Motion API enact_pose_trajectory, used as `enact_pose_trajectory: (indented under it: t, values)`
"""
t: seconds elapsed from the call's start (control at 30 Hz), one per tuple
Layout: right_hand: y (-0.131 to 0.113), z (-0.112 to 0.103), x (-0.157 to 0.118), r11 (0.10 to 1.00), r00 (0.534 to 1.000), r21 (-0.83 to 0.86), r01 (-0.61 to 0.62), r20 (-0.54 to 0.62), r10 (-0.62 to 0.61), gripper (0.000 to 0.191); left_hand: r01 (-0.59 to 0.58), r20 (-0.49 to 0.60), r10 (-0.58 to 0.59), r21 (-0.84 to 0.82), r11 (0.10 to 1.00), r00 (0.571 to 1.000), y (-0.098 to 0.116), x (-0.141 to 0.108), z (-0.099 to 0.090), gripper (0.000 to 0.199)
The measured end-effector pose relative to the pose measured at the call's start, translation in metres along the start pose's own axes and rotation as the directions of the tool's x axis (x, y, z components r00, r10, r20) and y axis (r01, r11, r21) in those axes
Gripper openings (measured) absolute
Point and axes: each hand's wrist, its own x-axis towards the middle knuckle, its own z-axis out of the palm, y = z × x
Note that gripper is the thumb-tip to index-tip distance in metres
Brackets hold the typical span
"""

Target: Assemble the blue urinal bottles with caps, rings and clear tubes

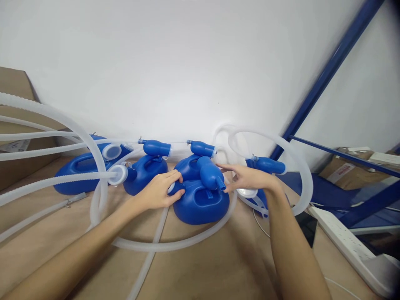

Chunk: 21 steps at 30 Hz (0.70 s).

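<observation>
A blue plastic bottle with a moulded handle (203,212) stands in front on the table. My left hand (162,188) is closed around its neck, at the left end, where a bit of white rim shows. On top of the bottle lies a blue bulb-shaped funnel (210,173), its narrow spout tilted down to the right. My right hand (245,177) is beside the funnel with thumb and index finger apart, close to the spout and body; whether they touch it is hard to tell. A translucent corrugated hose (187,245) curves around the front of the bottle.
More blue bottles (145,173) with funnels (156,148) stand along the white wall. Pale hoses (53,110) loop across the left and right. At right are a blue metal frame (325,75), a white power strip (343,233) and a dark phone-like slab (306,227). A cardboard box (18,87) stands left.
</observation>
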Motion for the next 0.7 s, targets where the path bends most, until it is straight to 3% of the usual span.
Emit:
enact_pose_trajectory:
  t: [0.1, 0.2, 0.3, 0.43, 0.57, 0.7]
  values:
    - [-0.002, -0.009, -0.016, 0.997, 0.994, 0.069, -0.03, -0.102, 0.037, 0.074, 0.0, 0.013, 0.0, 0.016, 1.0, 1.0, 0.001, 0.001, -0.001, 0.015]
    - [-0.016, 0.0, -0.015, 0.994, 0.989, 0.106, -0.025, -0.143, 0.04, 0.081, -0.004, 0.011, 0.003, 0.021, 1.0, 1.0, 0.001, 0.001, -0.001, 0.014]
    - [-0.038, 0.021, -0.004, 0.996, 0.986, 0.038, -0.083, -0.14, 0.088, 0.084, -0.017, 0.015, 0.016, 0.018, 1.0, 1.0, 0.002, 0.001, -0.002, 0.011]
    - [-0.056, 0.037, 0.009, 0.987, 0.961, -0.002, -0.158, -0.232, 0.154, 0.097, -0.054, 0.034, 0.054, 0.009, 0.998, 0.998, 0.001, 0.0, -0.006, 0.006]
    - [-0.043, 0.037, 0.021, 0.969, 0.971, 0.243, -0.042, -0.218, 0.097, 0.083, -0.068, 0.034, 0.067, 0.013, 0.998, 0.997, -0.001, 0.0, -0.008, 0.005]
    - [-0.023, 0.042, 0.037, 0.792, 0.991, 0.609, 0.039, -0.127, 0.049, 0.075, -0.055, 0.047, 0.054, 0.01, 0.998, 0.997, -0.003, 0.0, -0.01, 0.007]
